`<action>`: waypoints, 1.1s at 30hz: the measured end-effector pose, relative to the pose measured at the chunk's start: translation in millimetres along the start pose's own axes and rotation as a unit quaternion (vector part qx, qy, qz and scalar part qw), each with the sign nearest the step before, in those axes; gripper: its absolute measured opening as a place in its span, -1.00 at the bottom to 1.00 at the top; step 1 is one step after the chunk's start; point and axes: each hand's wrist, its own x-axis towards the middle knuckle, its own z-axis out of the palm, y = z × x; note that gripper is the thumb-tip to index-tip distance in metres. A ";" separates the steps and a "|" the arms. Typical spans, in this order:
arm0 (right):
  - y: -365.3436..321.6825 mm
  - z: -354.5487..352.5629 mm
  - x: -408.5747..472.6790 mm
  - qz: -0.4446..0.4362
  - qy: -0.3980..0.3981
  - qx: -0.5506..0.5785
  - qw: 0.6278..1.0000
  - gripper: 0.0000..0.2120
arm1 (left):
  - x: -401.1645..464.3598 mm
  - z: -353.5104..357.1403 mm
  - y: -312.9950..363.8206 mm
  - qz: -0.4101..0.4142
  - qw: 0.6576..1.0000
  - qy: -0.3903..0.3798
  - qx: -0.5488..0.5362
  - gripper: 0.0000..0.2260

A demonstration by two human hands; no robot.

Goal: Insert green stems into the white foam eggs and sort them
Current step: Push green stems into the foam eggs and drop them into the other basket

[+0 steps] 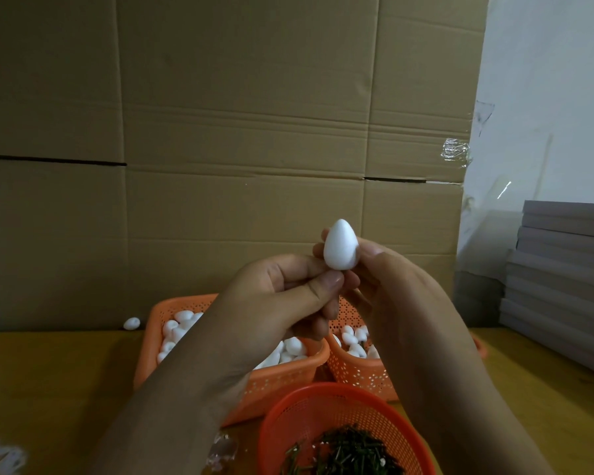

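Up above three orange baskets, one foam egg stands point-up, pinched between left hand and right hand. Two baskets behind hold white eggs; the nearest holds green stems. One loose egg lies left of them. No writing is readable.

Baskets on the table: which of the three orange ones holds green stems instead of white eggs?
The round basket nearest the person, bottom centre, holds the green stems. The two rectangular baskets behind it hold white foam eggs.
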 end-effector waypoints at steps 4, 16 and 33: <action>-1.7 -0.7 -2.6 -0.017 0.011 -0.036 0.999 -0.71 | -0.3 1.4 0.2 -0.003 1.000 0.009 -0.006 -0.82; -5.8 -5.3 -2.8 -0.052 0.013 -0.073 0.996 -0.73 | -0.4 3.8 0.4 0.033 0.998 0.042 0.012 -0.82; 28.0 -70.3 26.4 0.041 0.198 -0.304 0.931 -0.87 | 15.8 -70.1 -40.1 -0.094 0.809 0.156 0.558 -0.88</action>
